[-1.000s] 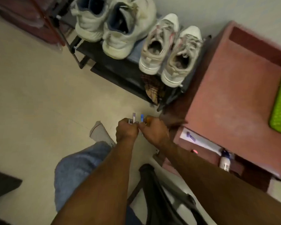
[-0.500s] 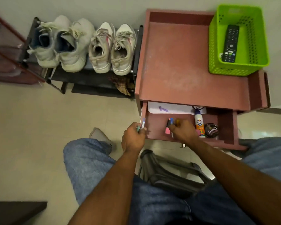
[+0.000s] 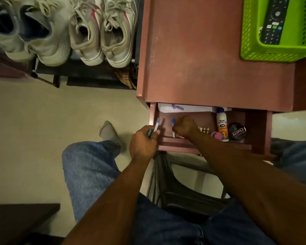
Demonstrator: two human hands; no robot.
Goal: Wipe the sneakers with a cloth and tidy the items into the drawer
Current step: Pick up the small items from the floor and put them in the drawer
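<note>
At frame centre: drawer pulled open beneath the reddish-brown cabinet top.
Left hand: just outside the drawer's left front corner, fingers curled round a few pens, tips pointing up-frame.
Right hand: inside the drawer, fisted round a blue-capped pen; possibly more in the grip, too blurred to say.
Drawer contents: white paper at the back; glue bottle lying right of centre; round dark tin just beside it; pink item near the front wall.
Upper left of frame: two pairs of pale sneakers side by side on a black rack, heels toward the camera.
Below the rack's right end: checked cloth hanging beside the cabinet.
Upper right: green basket on the cabinet top, with a remote lying inside.
Lower frame: jeans-clad legs and a dark chair frame between them.
</note>
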